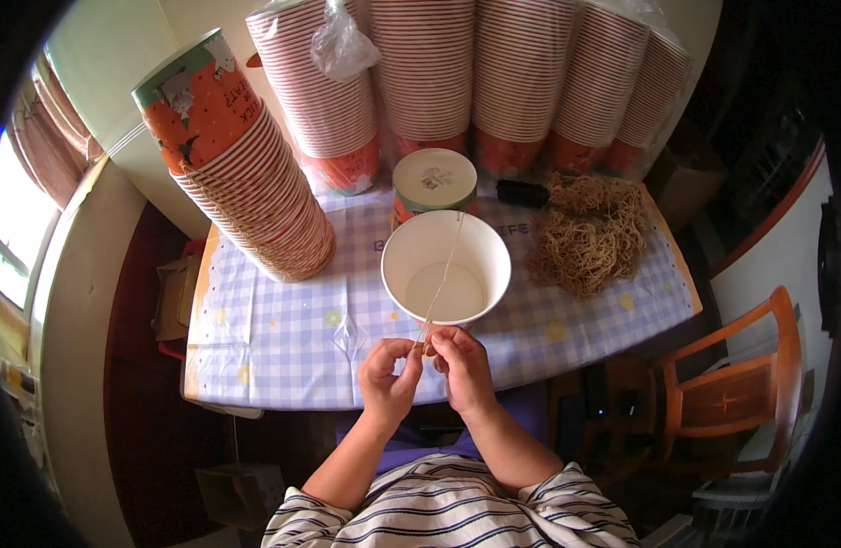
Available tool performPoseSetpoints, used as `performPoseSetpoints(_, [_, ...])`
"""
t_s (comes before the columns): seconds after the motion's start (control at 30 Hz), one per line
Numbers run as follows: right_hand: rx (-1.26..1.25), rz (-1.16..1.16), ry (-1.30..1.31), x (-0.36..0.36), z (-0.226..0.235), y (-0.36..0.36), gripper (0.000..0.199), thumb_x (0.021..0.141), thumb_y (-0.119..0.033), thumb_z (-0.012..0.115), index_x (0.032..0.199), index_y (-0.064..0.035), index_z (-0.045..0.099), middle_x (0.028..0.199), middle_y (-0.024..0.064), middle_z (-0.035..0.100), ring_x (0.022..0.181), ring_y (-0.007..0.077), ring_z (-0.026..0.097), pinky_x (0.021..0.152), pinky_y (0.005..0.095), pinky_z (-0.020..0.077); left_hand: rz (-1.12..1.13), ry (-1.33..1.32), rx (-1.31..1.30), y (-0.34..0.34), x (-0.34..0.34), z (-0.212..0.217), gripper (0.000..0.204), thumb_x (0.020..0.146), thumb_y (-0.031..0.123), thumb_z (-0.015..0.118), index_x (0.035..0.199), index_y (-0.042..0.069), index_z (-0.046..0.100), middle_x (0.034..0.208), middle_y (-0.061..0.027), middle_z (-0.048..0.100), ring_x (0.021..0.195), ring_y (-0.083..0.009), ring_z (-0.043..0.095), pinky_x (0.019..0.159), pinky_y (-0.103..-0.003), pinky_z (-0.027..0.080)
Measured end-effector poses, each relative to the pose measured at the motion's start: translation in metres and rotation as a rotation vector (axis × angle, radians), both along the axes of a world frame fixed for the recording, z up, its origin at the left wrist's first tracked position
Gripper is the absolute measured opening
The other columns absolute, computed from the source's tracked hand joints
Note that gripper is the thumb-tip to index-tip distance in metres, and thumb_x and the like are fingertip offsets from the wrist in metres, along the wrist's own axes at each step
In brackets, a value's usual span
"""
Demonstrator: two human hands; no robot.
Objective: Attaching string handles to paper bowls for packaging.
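A white-lined paper bucket (490,274) stands upright on the table in front of me, its open top facing up. From its far rim a thin tan string (447,268) stretches across the opening to the near rim. My left hand (386,378) pinches the string between thumb and forefinger just outside that near rim. Right beside it, my right hand (465,369) is also closed on the string, with the fingertips almost meeting. The exact spot where the string meets the near rim is partly hidden by my fingers.
Behind the bucket sits an upside-down paper bucket (436,179). A tangled pile of tan strings (592,239) and a black object (523,194) lie to the right. At left leans a tall bucket stack (256,196); plastic-wrapped stacks (422,82) line the back. A wooden chair (726,402) stands right.
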State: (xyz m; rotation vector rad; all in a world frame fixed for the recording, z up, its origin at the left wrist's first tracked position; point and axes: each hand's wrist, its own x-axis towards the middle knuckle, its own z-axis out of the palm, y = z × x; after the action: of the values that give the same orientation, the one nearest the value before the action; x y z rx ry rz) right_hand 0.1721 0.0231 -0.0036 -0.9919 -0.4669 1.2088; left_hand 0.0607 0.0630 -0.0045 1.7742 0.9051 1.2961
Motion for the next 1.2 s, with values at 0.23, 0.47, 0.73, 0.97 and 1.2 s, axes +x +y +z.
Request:
performPoseSetpoints(0.23, [-0.031, 0.0, 0.033, -0.003, 0.01, 0.003, 0.019, 0.088, -0.023, 0.06, 0.094, -0.0064, 0.067, 0.081, -0.0025, 0.064, 0.065, 0.001, 0.047, 0.056, 0.0179, 0.0332, -0.131, -0.293, -0.412, -0.002, -0.003, 0.0, 0.004, 0.086, -0.001, 0.058, 0.087, -0.003, 0.061, 0.081, -0.0055, 0.063, 0.073, -0.0103, 0.059, 0.07, -0.023, 0.048])
performPoseSetpoints(0.47, [0.003, 0.003, 0.078, -0.001, -0.001, 0.002, 0.013, 0.087, -0.018, 0.062, 0.09, -0.0055, 0.066, 0.079, -0.003, 0.063, 0.068, 0.0019, 0.049, 0.059, 0.0176, 0.0355, -0.185, -0.439, -0.546, 0.0, -0.003, 0.0, 0.008, 0.088, 0.004, 0.058, 0.088, -0.004, 0.061, 0.081, -0.0074, 0.064, 0.073, -0.013, 0.061, 0.07, -0.026, 0.05])
performPoseSetpoints(0.73, [0.095, -0.126, -0.175, -0.005, -0.012, 0.004, 0.011, 0.088, -0.014, 0.06, 0.092, -0.0043, 0.064, 0.084, -0.0009, 0.063, 0.063, 0.002, 0.045, 0.053, 0.0172, 0.0317, -0.242, -0.56, -0.646, 0.006, -0.004, -0.004, 0.01, 0.088, 0.007, 0.06, 0.09, -0.003, 0.06, 0.081, -0.0091, 0.065, 0.072, -0.0149, 0.062, 0.07, -0.027, 0.05])
performPoseSetpoints(0.97, [-0.005, 0.05, 0.043, 0.003, 0.003, 0.0, 0.015, 0.087, -0.016, 0.062, 0.097, -0.0052, 0.064, 0.087, -0.0008, 0.063, 0.069, 0.0029, 0.051, 0.054, 0.0174, 0.0327, -0.253, -0.581, -0.622, 0.006, -0.003, -0.007, 0.009, 0.087, 0.006, 0.06, 0.09, -0.003, 0.06, 0.082, -0.0094, 0.065, 0.072, -0.0154, 0.062, 0.07, -0.028, 0.051])
performPoseSetpoints(1.2, [0.021, 0.001, 0.058, -0.005, -0.001, 0.002, 0.017, 0.087, -0.022, 0.063, 0.094, -0.0063, 0.065, 0.078, -0.0026, 0.061, 0.062, 0.0009, 0.043, 0.054, 0.0168, 0.0297, -0.212, -0.524, -0.58, 0.005, -0.002, -0.004, 0.009, 0.087, 0.005, 0.061, 0.09, -0.003, 0.061, 0.082, -0.0084, 0.065, 0.072, -0.015, 0.061, 0.071, -0.028, 0.05])
